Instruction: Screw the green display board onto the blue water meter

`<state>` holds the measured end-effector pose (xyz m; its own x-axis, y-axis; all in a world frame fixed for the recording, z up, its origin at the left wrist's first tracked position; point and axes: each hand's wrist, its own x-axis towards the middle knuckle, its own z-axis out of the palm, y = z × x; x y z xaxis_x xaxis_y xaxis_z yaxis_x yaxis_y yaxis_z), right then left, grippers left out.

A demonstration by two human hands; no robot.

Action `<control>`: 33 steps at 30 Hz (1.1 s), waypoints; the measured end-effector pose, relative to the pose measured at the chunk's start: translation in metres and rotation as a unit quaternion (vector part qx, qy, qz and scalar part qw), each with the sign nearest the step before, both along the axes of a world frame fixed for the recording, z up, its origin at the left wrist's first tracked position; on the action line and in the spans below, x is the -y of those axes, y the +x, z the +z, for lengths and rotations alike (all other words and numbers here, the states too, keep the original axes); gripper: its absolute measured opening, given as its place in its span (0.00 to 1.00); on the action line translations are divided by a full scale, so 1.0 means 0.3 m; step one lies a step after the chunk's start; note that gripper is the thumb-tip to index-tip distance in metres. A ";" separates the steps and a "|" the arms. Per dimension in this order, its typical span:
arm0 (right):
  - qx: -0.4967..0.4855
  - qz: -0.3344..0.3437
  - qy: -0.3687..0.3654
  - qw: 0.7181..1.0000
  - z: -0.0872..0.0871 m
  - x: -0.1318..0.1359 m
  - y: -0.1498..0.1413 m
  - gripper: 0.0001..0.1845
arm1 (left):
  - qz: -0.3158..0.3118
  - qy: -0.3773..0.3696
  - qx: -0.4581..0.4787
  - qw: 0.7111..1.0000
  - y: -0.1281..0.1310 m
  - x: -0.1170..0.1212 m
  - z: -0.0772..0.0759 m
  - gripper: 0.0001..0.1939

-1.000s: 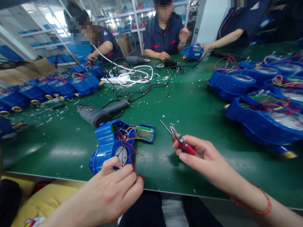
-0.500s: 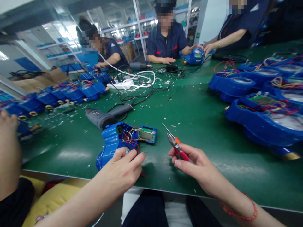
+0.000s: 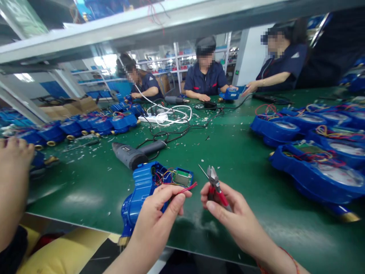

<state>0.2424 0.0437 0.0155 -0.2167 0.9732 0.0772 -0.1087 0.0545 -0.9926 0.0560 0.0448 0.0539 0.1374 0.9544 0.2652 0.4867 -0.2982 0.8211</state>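
Where the green surface (image 3: 242, 152) reaches the left edge: another person's hand (image 3: 14, 152) shows, near, with the forearm below it.
Far-left row: blue meters (image 3: 102, 125) stand close together, several with brass ends facing this way.
Grey heat gun (image 3: 128, 155): lies just beyond the open blue meter, nozzle toward the left.
Open blue meter (image 3: 139, 186): sits left of centre on the near part of the surface, partly behind the left hand; coloured wires run from its cavity.
White power strip (image 3: 154, 118): farther back, among looped white and black cables.
Left hand (image 3: 159, 213): closed, red wires (image 3: 190, 187) pinched between thumb and fingers, ends poking out to the right.
Display module (image 3: 182, 177): blue frame, green board, just beyond the left hand's fingertips.
Right hand (image 3: 230, 213): curled around red-handled cutters (image 3: 213, 176), head up; whether their jaws are parted, I cannot tell. A thin metal shaft (image 3: 202, 170) sticks out beside them.
Far side: three people in dark blue; one in the middle and one at right reach to a blue unit (image 3: 230, 93).
Right-hand group: more blue meters (image 3: 313, 171), wires lying loose on top.
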 end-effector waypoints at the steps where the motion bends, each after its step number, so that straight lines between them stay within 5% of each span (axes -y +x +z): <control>1: -0.006 0.000 0.014 1.000 0.011 -0.009 -0.010 0.15 | 0.010 -0.010 0.009 1.000 0.006 0.003 0.000 0.12; 11: -0.014 -0.026 0.080 0.996 0.077 -0.041 -0.081 0.15 | -0.012 0.049 -0.040 0.998 0.021 0.012 0.015 0.10; 22: 0.016 -0.120 0.044 0.992 0.090 -0.048 -0.044 0.16 | 0.061 0.015 0.067 0.996 0.054 0.018 0.013 0.14; 28: 0.014 -0.054 0.047 0.997 0.081 -0.033 -0.047 0.16 | 0.040 0.028 0.020 0.999 0.059 0.017 0.002 0.13; 33: 0.074 -0.064 0.070 0.993 0.076 -0.021 -0.059 0.15 | 0.026 0.043 -0.044 0.998 0.058 0.028 -0.020 0.12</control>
<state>0.2247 0.0501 0.0383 -0.1113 0.9756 0.1891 0.0551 0.1961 -0.9790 0.0734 0.0364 0.0478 0.1153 0.9350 0.3355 0.5731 -0.3385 0.7464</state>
